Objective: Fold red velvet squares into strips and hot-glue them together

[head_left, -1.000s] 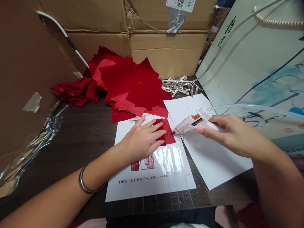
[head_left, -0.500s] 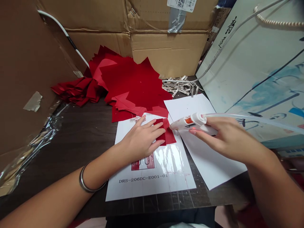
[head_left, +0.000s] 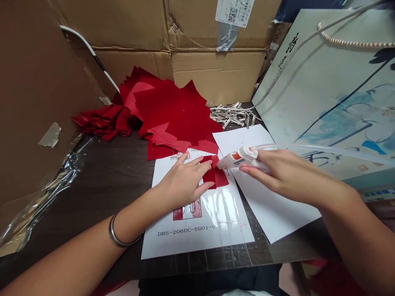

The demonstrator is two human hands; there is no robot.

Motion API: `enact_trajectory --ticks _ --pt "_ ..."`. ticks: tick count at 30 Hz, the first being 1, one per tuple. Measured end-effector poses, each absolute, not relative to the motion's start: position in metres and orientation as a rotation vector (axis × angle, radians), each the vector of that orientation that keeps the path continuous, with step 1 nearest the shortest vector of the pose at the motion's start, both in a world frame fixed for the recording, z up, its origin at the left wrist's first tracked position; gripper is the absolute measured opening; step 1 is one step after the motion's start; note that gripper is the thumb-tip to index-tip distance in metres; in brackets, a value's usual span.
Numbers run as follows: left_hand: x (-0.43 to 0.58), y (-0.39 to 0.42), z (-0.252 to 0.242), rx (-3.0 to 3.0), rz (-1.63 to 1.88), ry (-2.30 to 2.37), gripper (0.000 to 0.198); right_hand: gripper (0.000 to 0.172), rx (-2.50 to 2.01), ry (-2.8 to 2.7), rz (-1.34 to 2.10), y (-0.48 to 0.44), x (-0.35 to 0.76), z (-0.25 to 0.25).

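My left hand [head_left: 183,183] lies flat with its fingers apart, pressing on a folded red paper or cloth piece [head_left: 220,177]. That piece sits on a glossy printed sheet [head_left: 197,242] labelled DRS-206DC-E001-01. My right hand [head_left: 285,174] grips a white hot glue gun [head_left: 239,159], and its nozzle is at the top edge of the red piece. A clear cord runs from the gun to the right. A metal bangle [head_left: 119,234] circles my left wrist.
A heap of red squares [head_left: 175,111] and a pile of metal clips [head_left: 231,116] lie behind the sheets. A white sheet [head_left: 271,205] lies under my right hand on a dark table [head_left: 92,172]. Cardboard boxes [head_left: 216,70] and a printed paper bag [head_left: 327,94] stand behind.
The glue gun has moved left and slightly up, its nozzle now over the red piece. My left hand stays in place. The view has shifted a little.
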State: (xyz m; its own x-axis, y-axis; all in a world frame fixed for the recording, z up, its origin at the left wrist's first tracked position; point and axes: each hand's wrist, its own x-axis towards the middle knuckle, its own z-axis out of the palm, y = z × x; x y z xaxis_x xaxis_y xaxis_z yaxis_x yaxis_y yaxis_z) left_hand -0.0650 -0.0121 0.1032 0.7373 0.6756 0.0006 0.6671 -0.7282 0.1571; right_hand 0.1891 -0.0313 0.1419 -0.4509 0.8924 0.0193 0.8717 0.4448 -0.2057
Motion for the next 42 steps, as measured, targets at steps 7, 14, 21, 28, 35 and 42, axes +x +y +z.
enact_trajectory --ticks 7,14,21,28,35,42 --pt "-0.067 -0.012 0.099 2.801 0.103 1.081 0.036 0.044 -1.716 -2.245 0.418 -0.029 0.2 0.132" --pt "-0.069 -0.011 0.095 2.776 0.13 1.086 0.034 0.049 -1.763 -1.858 0.53 -0.004 0.207 0.08" --pt "-0.068 -0.011 0.098 2.769 0.15 1.092 0.038 0.051 -1.822 -1.827 0.51 -0.016 0.2 0.074" --pt "-0.069 -0.012 0.099 2.746 0.164 1.11 0.045 0.061 -1.848 -1.913 0.006 -0.088 0.186 0.107" --pt "-0.069 -0.011 0.099 2.741 0.199 1.094 0.041 0.049 -1.459 -1.133 1.792 -0.042 0.164 0.115" --pt "-0.07 -0.01 0.098 2.756 0.237 1.079 0.039 0.038 -1.346 -1.14 2.001 -0.009 0.161 0.106"
